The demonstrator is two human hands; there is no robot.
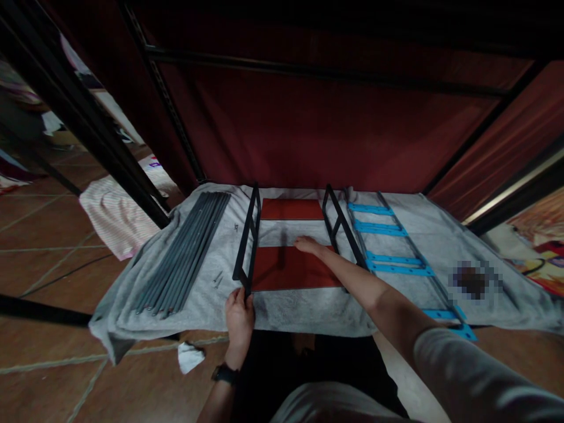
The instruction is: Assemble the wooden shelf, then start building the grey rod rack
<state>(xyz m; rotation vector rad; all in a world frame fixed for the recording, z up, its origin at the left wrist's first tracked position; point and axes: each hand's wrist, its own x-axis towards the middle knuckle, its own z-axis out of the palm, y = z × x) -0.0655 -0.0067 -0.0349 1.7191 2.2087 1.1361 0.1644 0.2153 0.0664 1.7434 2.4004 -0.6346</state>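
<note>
Both hands are at work around the near red panel [299, 275], which lies flat on the grey cloth [282, 311]. With my left hand [240, 312] I have my fingers closed on the near end of the left black frame [245, 235], just beside that panel's left edge. I have my right hand [308, 244] at its far edge, fingers curled; from this angle I cannot tell whether they pinch the edge or only rest there. Beyond the panel lies the far red panel [291, 209]; to its right stands the right black frame [348, 232]. Farther left of it are some small screws [217, 278] and the grey tubes [187, 252]; past the right frame lies the blue-bracketed rack [399, 268]. I judge the step as lining panel and frame up; the next move calls for a steady left grip and light right-hand adjustment.
</note>
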